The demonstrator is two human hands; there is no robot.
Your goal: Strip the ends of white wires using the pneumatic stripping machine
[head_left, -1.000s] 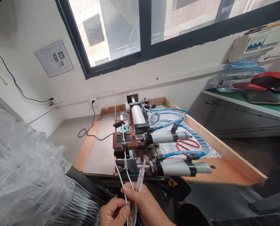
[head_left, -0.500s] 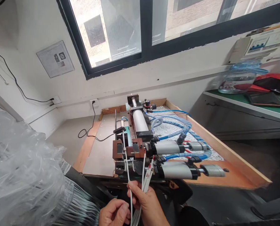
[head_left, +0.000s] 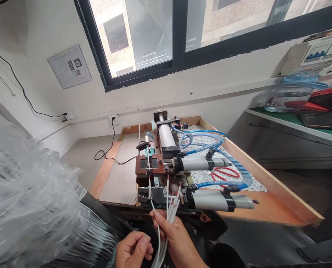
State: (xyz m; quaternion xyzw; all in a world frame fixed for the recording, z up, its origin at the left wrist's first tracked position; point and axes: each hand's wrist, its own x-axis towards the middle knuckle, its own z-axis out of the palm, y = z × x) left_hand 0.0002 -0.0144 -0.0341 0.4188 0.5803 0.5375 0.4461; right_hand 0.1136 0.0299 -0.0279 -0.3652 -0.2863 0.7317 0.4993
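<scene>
My right hand (head_left: pixel 177 236) grips a bunch of white cables (head_left: pixel 173 210) with reddish tips. Between its thumb and forefinger it pinches a single white cable (head_left: pixel 152 199), whose red upper end lies at the front clamp of the pneumatic machine (head_left: pixel 150 162). Just left of it, my left hand (head_left: pixel 134 248) is curled beside the hanging cable, with its fingers closed and nothing visible in them. Two silver cylinders (head_left: pixel 210 200) extend to the right from the machine's jaws.
A plastic-wrapped cable bundle (head_left: pixel 90 238) fills the lower left. The machine stands in a tray with a wooden rim (head_left: pixel 266 173). Blue hoses (head_left: pixel 238 167) loop behind the cylinders. A green shelf (head_left: pixel 291 117) at right holds a plastic jug (head_left: pixel 290 93).
The machine's rear clamp section has moved back from the front one, and its jaws and cylinder rods have shifted. The pinched cable now shows a red end. My left hand is slightly farther from the cable.
</scene>
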